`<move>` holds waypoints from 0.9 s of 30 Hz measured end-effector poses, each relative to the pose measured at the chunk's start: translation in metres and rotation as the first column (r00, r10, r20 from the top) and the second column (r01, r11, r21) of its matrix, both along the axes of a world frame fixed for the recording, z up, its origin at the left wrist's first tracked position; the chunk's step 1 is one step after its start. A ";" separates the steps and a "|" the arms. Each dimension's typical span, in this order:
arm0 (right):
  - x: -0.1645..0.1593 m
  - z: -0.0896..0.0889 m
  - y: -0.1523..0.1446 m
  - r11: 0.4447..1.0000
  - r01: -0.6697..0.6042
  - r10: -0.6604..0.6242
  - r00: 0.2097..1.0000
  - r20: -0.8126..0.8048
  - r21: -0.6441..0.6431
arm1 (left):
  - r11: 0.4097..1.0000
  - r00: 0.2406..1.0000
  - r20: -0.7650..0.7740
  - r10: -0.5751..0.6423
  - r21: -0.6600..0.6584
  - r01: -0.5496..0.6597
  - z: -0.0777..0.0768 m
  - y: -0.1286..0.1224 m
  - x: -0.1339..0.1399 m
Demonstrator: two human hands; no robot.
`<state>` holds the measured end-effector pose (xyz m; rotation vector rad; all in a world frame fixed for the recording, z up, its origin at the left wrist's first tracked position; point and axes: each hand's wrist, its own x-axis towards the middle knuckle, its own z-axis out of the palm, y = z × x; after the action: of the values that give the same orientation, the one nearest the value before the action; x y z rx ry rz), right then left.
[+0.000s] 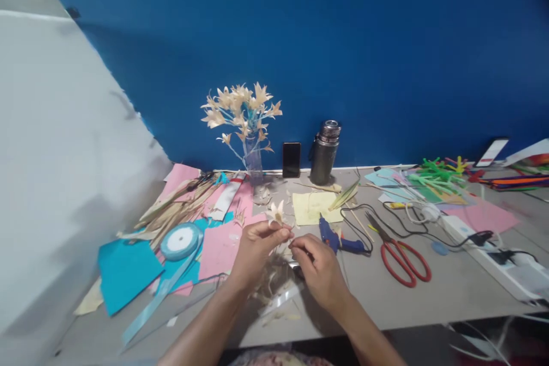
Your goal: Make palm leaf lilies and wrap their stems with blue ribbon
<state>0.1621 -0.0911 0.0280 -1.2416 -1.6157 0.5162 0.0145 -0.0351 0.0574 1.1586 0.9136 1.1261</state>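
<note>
Near the front middle of the table, my left hand (pixel 261 249) is closed in a pinch below a pale cream artificial flower (pixel 278 213), whose pointed petals stick up above the fingers. My right hand (pixel 319 266) is just to the right, its thumb and fingertips pressed together close to the flower's lower end. What sits between those fingertips is too small to make out. Under both hands lie pale husk scraps (pixel 274 283) and a clear strip (pixel 281 299). A blue glue gun (pixel 332 235) rests beyond my right hand, beside a yellow paper sheet (pixel 305 209).
Matching flowers (pixel 240 103) stand in a clear vase (pixel 254 160) at the back, near a phone (pixel 291 160) and a thermos (pixel 325 154). Red-handled scissors (pixel 401 260), cords and a power strip (pixel 480 257) lie right. Left are a ribbon roll (pixel 180 242), dried husks (pixel 171 206) and coloured paper (pixel 124 274).
</note>
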 end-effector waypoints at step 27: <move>-0.092 0.013 0.028 0.985 -0.098 0.084 0.991 0.104 0.139 | 0.802 0.979 -0.095 0.181 0.591 -0.091 -0.001 0.002 -0.092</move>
<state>0.0706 -0.0635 0.0414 -1.1036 -1.7667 0.3928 -0.0772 -0.0328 0.0567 1.7197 0.7877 1.5191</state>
